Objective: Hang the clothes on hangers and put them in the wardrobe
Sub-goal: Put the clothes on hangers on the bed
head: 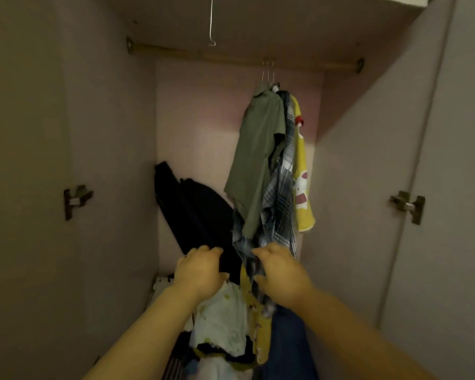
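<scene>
Toward the right end of the wardrobe rail (244,57), three garments hang bunched on wire hangers: an olive shirt (258,154), a plaid shirt (279,209) and a yellow printed top (302,182), all soft and limp. At the wardrobe floor, my left hand (199,270) curls shut on a dark garment (200,215) leaning against the back wall, I judge to lift it free. My right hand (279,272) is loosely curled at the plaid hem; whether it grips I cannot tell. Crumpled clothes (222,325) heap below.
</scene>
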Action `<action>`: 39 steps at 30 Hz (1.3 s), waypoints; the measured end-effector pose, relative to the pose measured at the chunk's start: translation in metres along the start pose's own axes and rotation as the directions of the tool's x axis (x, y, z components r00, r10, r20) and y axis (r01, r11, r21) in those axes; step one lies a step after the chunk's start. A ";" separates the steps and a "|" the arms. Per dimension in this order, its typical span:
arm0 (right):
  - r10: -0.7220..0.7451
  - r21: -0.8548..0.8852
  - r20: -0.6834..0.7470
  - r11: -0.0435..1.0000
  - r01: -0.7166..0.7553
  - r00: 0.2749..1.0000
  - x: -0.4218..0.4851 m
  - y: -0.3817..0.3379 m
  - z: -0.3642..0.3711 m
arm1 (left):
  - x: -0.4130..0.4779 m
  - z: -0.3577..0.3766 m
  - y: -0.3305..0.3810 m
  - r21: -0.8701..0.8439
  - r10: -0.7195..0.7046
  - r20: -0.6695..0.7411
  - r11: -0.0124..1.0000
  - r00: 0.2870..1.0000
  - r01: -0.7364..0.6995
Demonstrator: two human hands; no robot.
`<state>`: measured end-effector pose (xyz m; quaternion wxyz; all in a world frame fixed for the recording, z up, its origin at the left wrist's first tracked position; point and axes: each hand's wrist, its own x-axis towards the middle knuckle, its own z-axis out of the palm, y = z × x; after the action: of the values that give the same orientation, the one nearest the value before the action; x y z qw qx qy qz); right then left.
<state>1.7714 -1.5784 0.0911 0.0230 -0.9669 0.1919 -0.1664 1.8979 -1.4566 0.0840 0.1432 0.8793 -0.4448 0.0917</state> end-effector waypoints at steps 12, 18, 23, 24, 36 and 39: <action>-0.256 -0.204 -0.394 0.961 0.187 0.883 0.196 0.044 -0.100 | 0.189 -0.052 0.007 -0.068 0.018 -0.468 0.996 0.884 -0.056; -0.311 -0.380 -0.522 0.918 0.110 0.794 0.280 0.050 -0.138 | 0.274 -0.073 -0.007 -0.131 0.041 -0.603 0.980 0.797 -0.149; -0.288 -0.479 -0.579 0.877 -0.033 0.763 0.340 0.069 -0.163 | 0.335 -0.083 -0.024 -0.128 0.097 -0.665 0.962 0.740 -0.241; -0.268 -0.482 -0.599 0.873 -0.073 0.754 0.347 0.077 -0.166 | 0.344 -0.083 -0.027 -0.127 0.108 -0.676 0.958 0.729 -0.259; -0.143 -0.427 -0.709 0.866 -0.259 0.691 0.405 0.152 -0.179 | 0.416 -0.081 -0.036 -0.067 0.164 -0.727 0.950 0.667 -0.306; -0.161 -0.425 -0.727 0.869 -0.254 0.667 0.427 0.158 -0.181 | 0.428 -0.088 -0.036 -0.034 0.162 -0.741 0.960 0.651 -0.277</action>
<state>2.0265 -1.8828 0.3781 -0.2998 -0.7808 0.2456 -0.4902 2.1752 -1.7303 0.2840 0.3597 0.6956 -0.4590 0.4196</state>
